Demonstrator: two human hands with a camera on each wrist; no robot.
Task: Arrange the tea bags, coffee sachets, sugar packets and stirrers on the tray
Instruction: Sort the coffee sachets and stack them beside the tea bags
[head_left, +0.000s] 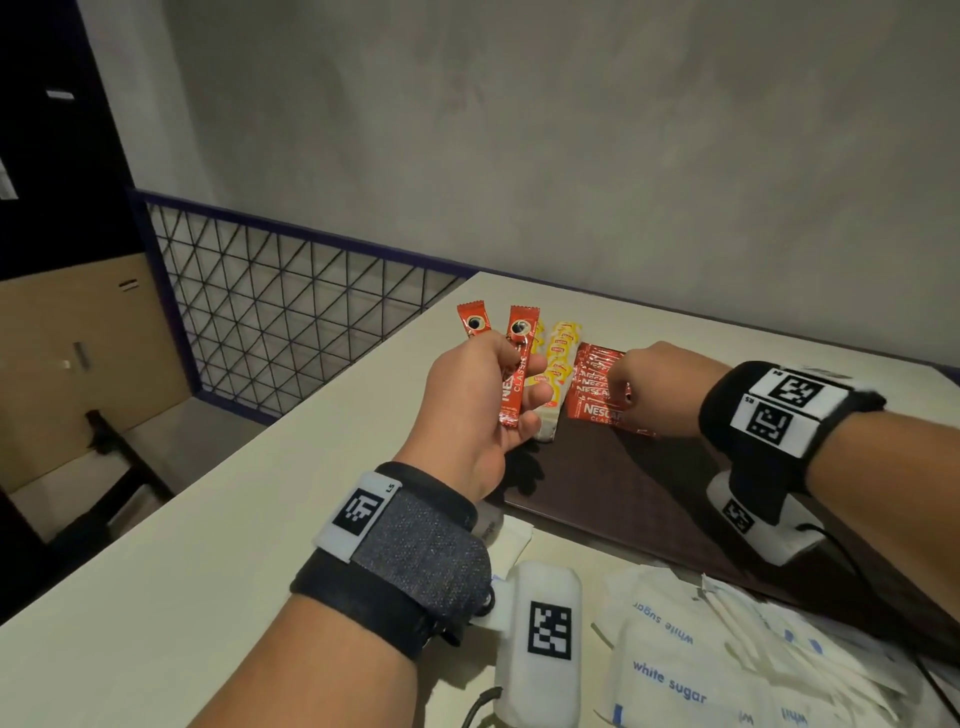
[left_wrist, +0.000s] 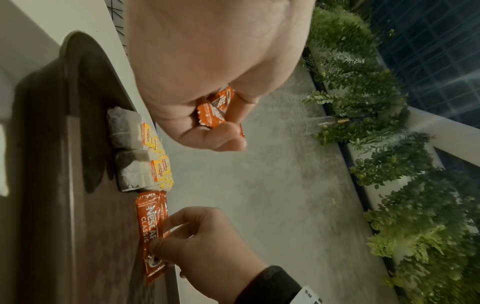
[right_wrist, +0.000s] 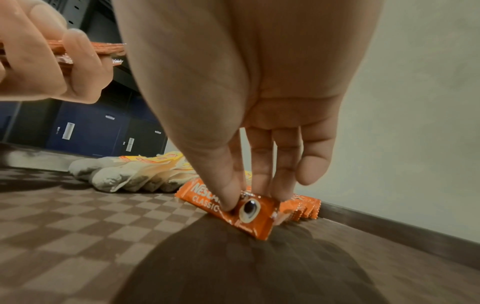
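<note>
Head view, near to far: white sugar packets are seen loose on the table, off the dark tray. The left hand is curled round spare coffee sachets, held above the tray. The right hand pinches one sachet between thumb and fingertips, set against the sachet row beside the tea bags. The coffee step is judged under way; release and a transfer from the left hand are called for next.

Setting: office or workplace pantry corner. Evidence: pale laminate table, bare grey wall, dark blue lockers, wire-mesh partition, cardboard box.
</note>
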